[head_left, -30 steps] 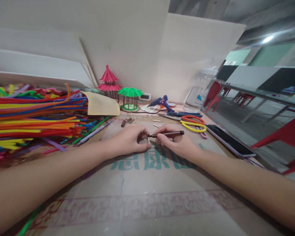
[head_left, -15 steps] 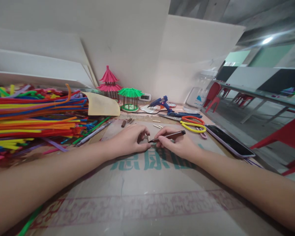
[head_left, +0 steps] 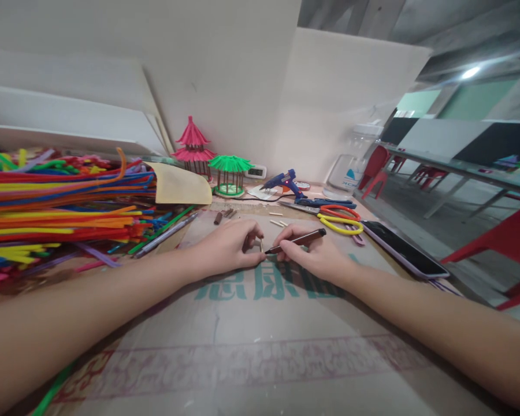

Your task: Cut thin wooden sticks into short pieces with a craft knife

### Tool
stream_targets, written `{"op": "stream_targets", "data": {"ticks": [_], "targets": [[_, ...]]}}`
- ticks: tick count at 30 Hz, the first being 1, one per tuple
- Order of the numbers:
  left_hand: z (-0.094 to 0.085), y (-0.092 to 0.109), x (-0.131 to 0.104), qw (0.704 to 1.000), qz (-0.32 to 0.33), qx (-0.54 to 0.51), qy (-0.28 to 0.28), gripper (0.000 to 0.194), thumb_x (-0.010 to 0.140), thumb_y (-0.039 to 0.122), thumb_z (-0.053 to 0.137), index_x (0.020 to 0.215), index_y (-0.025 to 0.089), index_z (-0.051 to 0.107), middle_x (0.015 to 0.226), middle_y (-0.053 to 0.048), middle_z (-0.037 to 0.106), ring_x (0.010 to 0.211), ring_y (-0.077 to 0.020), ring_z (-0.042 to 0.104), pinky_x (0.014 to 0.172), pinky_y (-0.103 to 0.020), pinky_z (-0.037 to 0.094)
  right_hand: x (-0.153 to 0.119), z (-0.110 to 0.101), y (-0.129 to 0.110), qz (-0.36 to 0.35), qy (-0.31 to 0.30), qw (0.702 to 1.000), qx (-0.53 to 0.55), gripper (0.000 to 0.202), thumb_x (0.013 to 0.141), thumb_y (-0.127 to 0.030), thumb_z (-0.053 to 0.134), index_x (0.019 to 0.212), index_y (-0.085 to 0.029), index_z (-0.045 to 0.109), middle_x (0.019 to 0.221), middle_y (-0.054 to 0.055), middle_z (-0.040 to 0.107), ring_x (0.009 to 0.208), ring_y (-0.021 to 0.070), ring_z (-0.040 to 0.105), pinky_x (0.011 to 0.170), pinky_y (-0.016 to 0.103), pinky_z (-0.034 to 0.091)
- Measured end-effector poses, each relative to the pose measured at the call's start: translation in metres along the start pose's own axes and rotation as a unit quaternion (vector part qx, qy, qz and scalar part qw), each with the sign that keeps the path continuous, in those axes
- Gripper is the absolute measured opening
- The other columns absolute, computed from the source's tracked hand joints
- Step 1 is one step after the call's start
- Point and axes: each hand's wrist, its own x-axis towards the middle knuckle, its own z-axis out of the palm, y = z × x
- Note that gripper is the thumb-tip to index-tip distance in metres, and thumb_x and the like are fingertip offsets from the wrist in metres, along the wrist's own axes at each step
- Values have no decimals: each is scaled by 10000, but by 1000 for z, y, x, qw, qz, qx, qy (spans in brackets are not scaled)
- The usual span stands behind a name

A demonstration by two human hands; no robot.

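Observation:
My left hand pinches a short thin wooden stick upright between thumb and fingertip. My right hand grips a brown marker pen, its dark tip beside the lower part of the stick; whether it touches, I cannot tell. Behind the hands lie several pale sticks, and a brown pen cap with brown-coloured pieces near it. Both hands rest over a cardboard sheet printed with green characters and a faded red border.
Bundles of coloured pipe cleaners fill the left. Behind stand a pink-roofed pagoda model, a green-roofed pavilion model and a blue glue gun. At right are scissors, a phone and a clear plastic bottle.
The marker tip has shifted slightly right and down, and the pen has tilted a little. My left hand stays almost in place with the stick.

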Motion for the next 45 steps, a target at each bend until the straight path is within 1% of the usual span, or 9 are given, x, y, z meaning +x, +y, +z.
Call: {"op": "stream_targets", "data": {"ticks": [5, 8, 15, 22, 28, 31, 36, 38, 45], "targets": [[0, -1, -1, 1000, 5, 2, 1, 270, 793, 393, 676, 956, 196, 591, 812, -2, 626, 713, -180, 573, 643, -289, 388, 2, 1, 3, 0, 13, 999, 41, 149, 883, -316, 578, 911, -187, 647, 722, 26, 691, 612, 148, 654, 576, 263, 527], [0, -2, -1, 1000, 12, 1, 4, 251, 798, 378, 674, 951, 198, 590, 801, 4, 625, 707, -176, 572, 639, -284, 387, 3, 2, 3, -6, 22, 999, 42, 152, 888, -322, 581, 924, -191, 648, 734, 22, 695, 592, 137, 641, 568, 258, 520], [2, -4, -1, 1000, 17, 0, 8, 280, 788, 400, 680, 943, 188, 580, 828, -11, 629, 712, -176, 574, 619, -280, 387, 0, 1, 1, 14, -6, 1000, 15, 122, 884, -280, 581, 882, -186, 659, 709, 38, 721, 672, 172, 704, 626, 277, 552], [1, -4, -1, 1000, 16, 6, -1, 267, 810, 398, 684, 963, 196, 601, 798, 3, 627, 719, -180, 577, 634, -285, 383, 1, 3, 3, -24, 20, 999, 30, 135, 910, -292, 574, 924, -185, 655, 725, 19, 685, 586, 131, 634, 562, 250, 519], [1, -4, -1, 1000, 23, 6, 2, 242, 807, 369, 683, 967, 203, 610, 787, 8, 623, 732, -185, 576, 635, -285, 375, 2, 3, 6, -23, 23, 999, 36, 156, 926, -305, 583, 984, -183, 661, 798, 35, 710, 604, 132, 649, 574, 257, 545], [1, -3, 0, 1000, 24, 7, 2, 238, 808, 377, 686, 949, 201, 610, 784, 5, 620, 726, -186, 573, 637, -289, 376, 1, 3, 5, -26, 20, 999, 21, 143, 921, -294, 580, 961, -184, 662, 792, 35, 711, 625, 139, 663, 586, 258, 546], [0, -1, 0, 1000, 19, 5, 4, 272, 811, 422, 691, 932, 191, 617, 784, -3, 619, 714, -190, 575, 638, -296, 383, -1, 2, -1, -1, 1, 1000, 4, 106, 894, -258, 576, 912, -185, 651, 745, 27, 711, 686, 161, 707, 638, 266, 561], [0, -1, -1, 1000, 15, 6, 5, 281, 807, 425, 692, 939, 189, 615, 785, -5, 621, 713, -192, 575, 636, -297, 383, -1, 2, -2, -5, 0, 1000, 3, 105, 894, -254, 572, 903, -185, 651, 744, 24, 707, 682, 156, 703, 636, 262, 557], [-1, -1, -1, 999, 27, 28, 7, 238, 807, 385, 690, 938, 204, 605, 774, 9, 623, 721, -187, 570, 638, -297, 365, 1, 3, 7, -29, 20, 999, 18, 157, 938, -308, 586, 1002, -188, 665, 827, 41, 717, 639, 140, 661, 600, 264, 547]]}}
